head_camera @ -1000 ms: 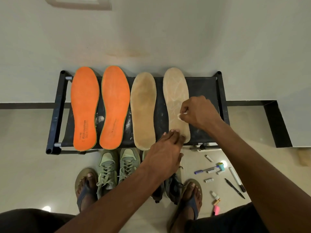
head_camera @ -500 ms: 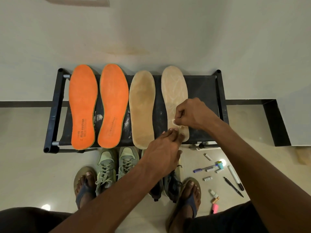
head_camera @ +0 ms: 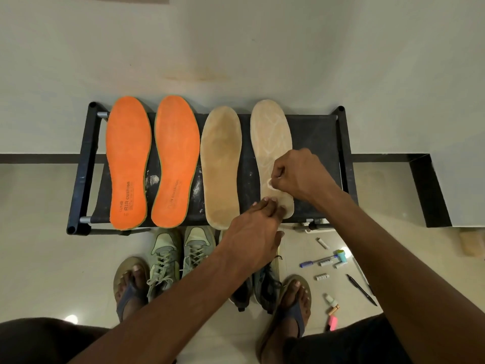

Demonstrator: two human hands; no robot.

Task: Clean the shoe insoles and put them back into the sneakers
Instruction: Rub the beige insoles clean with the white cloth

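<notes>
Left hand [head_camera: 253, 233] reaching forward, fingers straight, tips pressing down. Right hand [head_camera: 299, 174] curled, fingertips pinching small white piece. Both forearms extended.

orange insoles [head_camera: 152, 161], beige insoles [head_camera: 246, 161], flat on rack [head_camera: 81, 166]

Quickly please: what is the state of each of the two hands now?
Left hand: open, straight fingers pressing the heel of the right beige insole.
Right hand: closed, pinching a small white piece on that insole.
</notes>
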